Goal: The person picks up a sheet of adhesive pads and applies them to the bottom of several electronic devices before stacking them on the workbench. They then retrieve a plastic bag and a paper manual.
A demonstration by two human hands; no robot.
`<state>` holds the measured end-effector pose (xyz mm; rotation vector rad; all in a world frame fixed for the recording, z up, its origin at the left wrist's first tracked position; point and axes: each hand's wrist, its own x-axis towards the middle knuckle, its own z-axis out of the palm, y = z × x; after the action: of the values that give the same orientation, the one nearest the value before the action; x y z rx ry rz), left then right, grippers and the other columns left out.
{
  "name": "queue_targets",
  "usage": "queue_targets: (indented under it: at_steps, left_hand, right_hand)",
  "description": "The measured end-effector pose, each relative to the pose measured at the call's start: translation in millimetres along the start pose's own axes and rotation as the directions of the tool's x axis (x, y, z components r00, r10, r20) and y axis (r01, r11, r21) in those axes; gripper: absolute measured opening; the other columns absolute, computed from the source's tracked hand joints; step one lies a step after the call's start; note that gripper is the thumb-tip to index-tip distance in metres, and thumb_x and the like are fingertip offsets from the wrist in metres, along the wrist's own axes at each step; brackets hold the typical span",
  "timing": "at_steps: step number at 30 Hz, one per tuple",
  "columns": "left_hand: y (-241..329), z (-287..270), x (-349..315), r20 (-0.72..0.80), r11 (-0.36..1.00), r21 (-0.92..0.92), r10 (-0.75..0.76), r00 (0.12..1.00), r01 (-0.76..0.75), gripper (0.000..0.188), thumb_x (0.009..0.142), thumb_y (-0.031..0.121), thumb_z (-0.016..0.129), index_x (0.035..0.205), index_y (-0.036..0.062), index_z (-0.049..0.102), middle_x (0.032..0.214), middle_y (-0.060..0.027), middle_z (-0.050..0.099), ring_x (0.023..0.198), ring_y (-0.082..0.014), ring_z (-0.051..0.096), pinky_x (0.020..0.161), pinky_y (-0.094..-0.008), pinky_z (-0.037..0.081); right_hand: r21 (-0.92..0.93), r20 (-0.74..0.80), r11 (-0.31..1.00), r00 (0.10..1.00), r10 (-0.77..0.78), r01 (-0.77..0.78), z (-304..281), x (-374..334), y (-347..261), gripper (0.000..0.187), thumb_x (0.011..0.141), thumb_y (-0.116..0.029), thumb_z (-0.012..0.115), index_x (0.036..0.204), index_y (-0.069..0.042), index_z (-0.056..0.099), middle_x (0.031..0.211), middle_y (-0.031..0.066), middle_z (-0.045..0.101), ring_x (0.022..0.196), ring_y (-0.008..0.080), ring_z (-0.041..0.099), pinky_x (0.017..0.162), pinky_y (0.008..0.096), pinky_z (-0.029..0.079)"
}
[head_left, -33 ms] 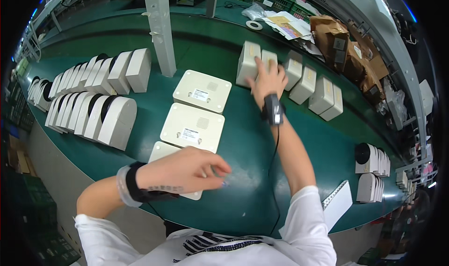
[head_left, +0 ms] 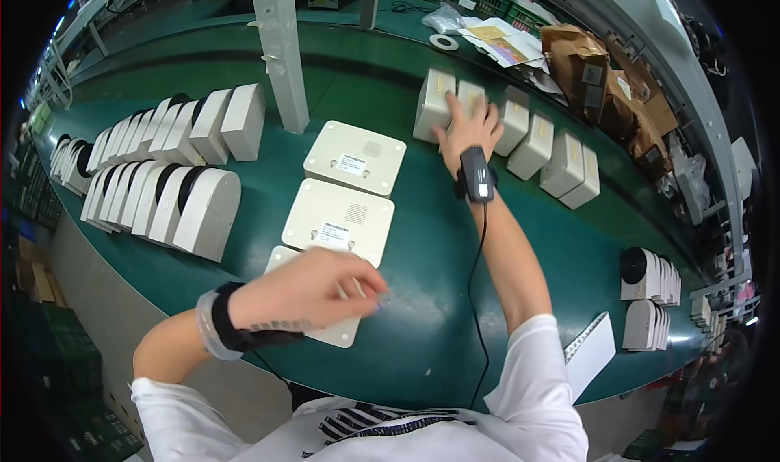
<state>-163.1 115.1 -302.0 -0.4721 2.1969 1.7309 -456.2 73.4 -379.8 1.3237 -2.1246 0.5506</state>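
My right hand (head_left: pixel 471 130) reaches to the far side of the bench, its fingers spread over a cream plastic case (head_left: pixel 469 93) standing on edge. Beside that case stands a taller-looking cream case (head_left: pixel 435 108), close to my right thumb. More cases of the same kind (head_left: pixel 531 147) stand in a row to the right. My left hand (head_left: pixel 313 290) hovers over the nearest of three flat cream panels, fingers curled toward the thumb. A small bluish spot shows at its blurred fingertips; what it is I cannot make out. The middle panel (head_left: pixel 345 212) and far panel (head_left: pixel 366 149) carry white labels.
Rows of white round-topped housings with black discs (head_left: pixel 210 214) stand at the left. A grey post (head_left: pixel 280 56) rises behind the panels. On the right are more housings (head_left: pixel 642 277), a spiral notebook (head_left: pixel 591 355) and brown paper packaging (head_left: pixel 575 56). A black cable (head_left: pixel 472 291) hangs from my right wrist.
My left hand has shifted slightly left and up. My right hand's wrist has turned a little, with its fingers still over the standing case. The whole view has shifted slightly.
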Motion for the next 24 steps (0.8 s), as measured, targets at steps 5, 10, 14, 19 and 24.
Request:
queue_targets:
  at_steps: [5,10,14,19,24]
  left_hand:
    - [-48.5,-45.7,-13.0,-0.764,0.88,0.359,0.087,0.639,0.31,0.08,0.075,0.032,0.079,0.136,-0.0013,0.039,0.123,-0.0212,0.052,0.106,-0.024,0.057,0.09,-0.0316,0.047]
    - [-79.1,-84.5,14.9,-0.485,0.922,0.043,-0.317,0.815,0.384,0.109,0.057,0.049,0.085,0.138,-0.004,0.034,0.128,-0.0255,0.047,0.121,-0.0344,0.042,0.102,-0.0408,0.038]
    - [-78.9,-80.8,25.1,-0.38,0.949,0.147,-0.208,0.901,0.28,0.117,0.053,0.054,0.086,0.141,-0.0011,0.032,0.128,-0.0248,0.045,0.125,-0.0336,0.037,0.105,-0.0436,0.032]
    - [-78.4,-80.7,29.1,-0.358,0.96,0.11,-0.204,0.911,0.259,0.116,0.052,0.051,0.088,0.14,-0.0019,0.033,0.129,-0.025,0.044,0.126,-0.0347,0.036,0.106,-0.0449,0.03]
    - [-76.5,-79.4,32.5,-0.354,0.973,0.127,-0.135,0.925,0.191,0.114,0.052,0.048,0.088,0.141,0.003,0.034,0.131,-0.0257,0.041,0.123,-0.0374,0.043,0.105,-0.0413,0.034]
  right_hand:
    - [0.574,0.031,0.812,0.988,-0.149,0.105,9.1,-15.5,-29.9,0.067,0.076,-0.032,0.075,0.133,-0.01,0.048,0.13,0.0207,0.047,0.118,0.038,0.047,0.101,0.0453,0.036]
    - [0.656,0.515,0.67,0.855,-0.061,-0.347,17.2,-48.6,-42.8,0.067,0.079,-0.035,0.074,0.127,0.002,0.047,0.128,0.0224,0.049,0.118,0.0318,0.051,0.098,0.04,0.041]
    - [0.737,0.587,0.537,0.782,-0.21,-0.409,23.0,-55.2,-37.6,0.072,0.077,-0.035,0.077,0.128,0.003,0.044,0.128,0.0201,0.05,0.12,0.0285,0.05,0.094,0.0378,0.046]
    - [0.857,0.474,0.351,0.845,-0.247,-0.378,13.5,-63.1,-53.0,0.076,0.073,-0.025,0.081,0.131,0.0,0.039,0.126,0.0181,0.05,0.118,0.0263,0.05,0.092,0.0369,0.047]
    - [0.9,0.31,0.36,0.941,-0.136,-0.244,-7.6,-60.1,-56.3,0.071,0.071,-0.011,0.079,0.131,-0.006,0.041,0.128,0.0178,0.044,0.116,0.0297,0.051,0.097,0.0386,0.044]
